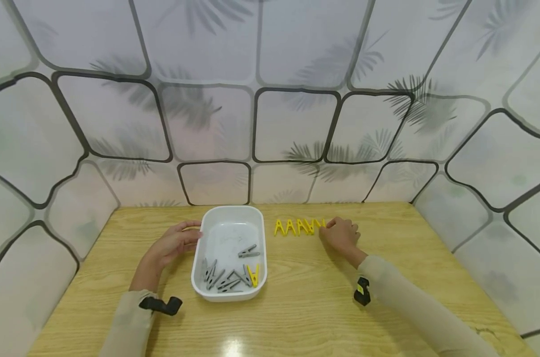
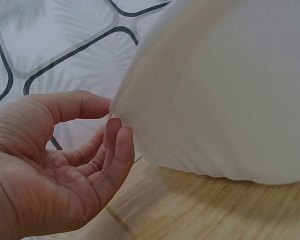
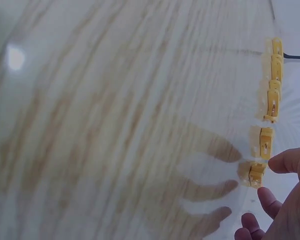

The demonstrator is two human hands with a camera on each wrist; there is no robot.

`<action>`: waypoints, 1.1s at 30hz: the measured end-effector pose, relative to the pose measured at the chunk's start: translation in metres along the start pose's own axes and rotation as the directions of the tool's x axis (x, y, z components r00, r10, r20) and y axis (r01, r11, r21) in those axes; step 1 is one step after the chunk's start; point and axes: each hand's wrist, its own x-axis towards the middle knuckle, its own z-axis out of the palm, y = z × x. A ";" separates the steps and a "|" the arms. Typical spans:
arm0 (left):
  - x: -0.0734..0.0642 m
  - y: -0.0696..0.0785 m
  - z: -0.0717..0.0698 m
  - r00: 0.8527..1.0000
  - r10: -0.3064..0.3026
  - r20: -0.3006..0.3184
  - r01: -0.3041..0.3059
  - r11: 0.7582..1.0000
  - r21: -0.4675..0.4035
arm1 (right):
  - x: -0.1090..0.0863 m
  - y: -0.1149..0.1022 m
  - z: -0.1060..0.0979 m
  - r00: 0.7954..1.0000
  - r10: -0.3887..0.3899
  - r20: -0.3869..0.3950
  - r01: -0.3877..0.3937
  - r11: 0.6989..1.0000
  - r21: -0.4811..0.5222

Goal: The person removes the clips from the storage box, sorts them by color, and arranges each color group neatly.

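A white plastic tub lies on the table, and my left hand pinches its left rim between thumb and fingertips. In the left wrist view the outer wall of the tub fills the right side. Several grey clothespins and one yellow clothespin lie inside, mostly at the near end. Right of the tub, several yellow clothespins form a row. At the right end of that row, my right hand holds the last yellow clothespin between thumb and index finger, low over the tabletop.
The wooden table stretches toward me and to both sides. Behind it and at both sides hangs a patterned fabric wall that meets the table's back edge just beyond the row. Wrist cameras are strapped over both sleeves.
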 end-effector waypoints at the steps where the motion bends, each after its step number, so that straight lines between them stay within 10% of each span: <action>1: 0.000 0.000 0.000 1.000 0.002 0.002 -0.002 1.000 0.002 | 0.000 -0.001 0.000 1.000 0.006 -0.008 -0.006 1.000 0.007; 18: 0.001 0.000 0.001 1.000 -0.005 -0.010 0.005 1.000 -0.002 | -0.010 -0.043 -0.006 0.937 -0.303 -0.177 0.320 0.944 0.081; 33: 0.001 -0.001 0.000 1.000 0.003 0.006 -0.003 1.000 0.022 | -0.033 -0.107 -0.013 0.725 -0.675 -0.134 0.688 0.720 0.093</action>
